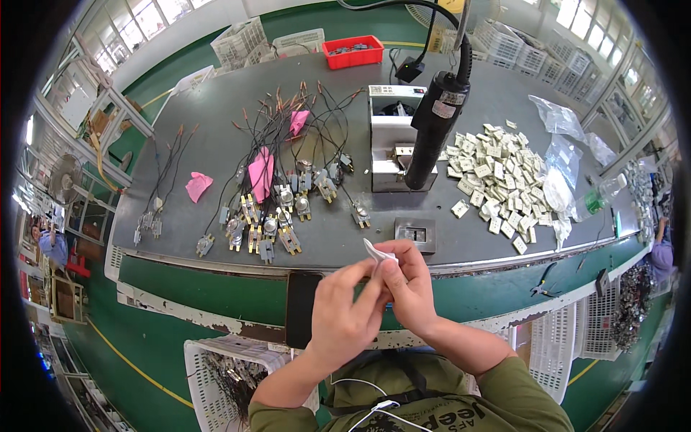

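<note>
My left hand [344, 308] and my right hand [412, 288] meet over the near edge of the bench. Both are closed, pinching a small folded white piece [375, 252] that looks like paper or thin cloth; its lower part is hidden by my fingers. Just beyond them sits a square metal fixture [415, 235] with a recess. Beside my left wrist, a dark flat phone-like slab [299, 309] lies at the bench edge. To the left spreads a pile of small metal-and-plastic parts [270, 225] with black leads and copper-coloured ends. A heap of cream rectangular blocks [500, 180] lies right.
A black cylindrical tool [435, 129] hangs before a white-and-grey bench machine [389, 155]. Farther back is a red bin [353, 53] of parts. Pink scraps [198, 186], a plastic bottle [601, 196] and pliers [545, 282] lie about. A white crate [198, 360] stands below left.
</note>
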`<state>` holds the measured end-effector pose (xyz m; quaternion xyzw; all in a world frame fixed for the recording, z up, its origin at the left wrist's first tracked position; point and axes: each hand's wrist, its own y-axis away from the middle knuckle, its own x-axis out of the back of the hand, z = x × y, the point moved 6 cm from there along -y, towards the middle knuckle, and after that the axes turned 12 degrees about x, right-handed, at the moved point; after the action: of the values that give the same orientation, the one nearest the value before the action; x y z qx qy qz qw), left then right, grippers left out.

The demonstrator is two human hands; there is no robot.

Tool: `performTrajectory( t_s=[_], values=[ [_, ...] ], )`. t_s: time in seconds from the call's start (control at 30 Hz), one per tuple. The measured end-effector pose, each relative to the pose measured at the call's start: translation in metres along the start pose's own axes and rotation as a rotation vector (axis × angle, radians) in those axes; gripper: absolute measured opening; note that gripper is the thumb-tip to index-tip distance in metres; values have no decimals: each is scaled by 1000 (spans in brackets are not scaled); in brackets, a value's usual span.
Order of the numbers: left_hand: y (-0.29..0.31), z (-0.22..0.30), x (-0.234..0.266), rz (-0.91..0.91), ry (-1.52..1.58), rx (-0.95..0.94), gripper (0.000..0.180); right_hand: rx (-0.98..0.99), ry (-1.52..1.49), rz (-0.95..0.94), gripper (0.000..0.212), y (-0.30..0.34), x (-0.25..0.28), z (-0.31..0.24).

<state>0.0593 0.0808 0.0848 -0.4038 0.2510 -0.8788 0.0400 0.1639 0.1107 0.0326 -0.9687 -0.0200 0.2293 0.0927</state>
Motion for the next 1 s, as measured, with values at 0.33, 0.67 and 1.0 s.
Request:
performTrajectory(
  t_s=[0.33,0.67,1.0],
  values=[
    [17,-52,-14,-112,1171,573,16,-389,-73,-222,13,5,7,-2],
    [10,-60,-48,-331,1077,608,17,-181,268,-222,20,16,22,-6],
    [-73,-119,-110,-197,-376,392,54,-105,362,-29,13,19,51,-2]
  ],
)
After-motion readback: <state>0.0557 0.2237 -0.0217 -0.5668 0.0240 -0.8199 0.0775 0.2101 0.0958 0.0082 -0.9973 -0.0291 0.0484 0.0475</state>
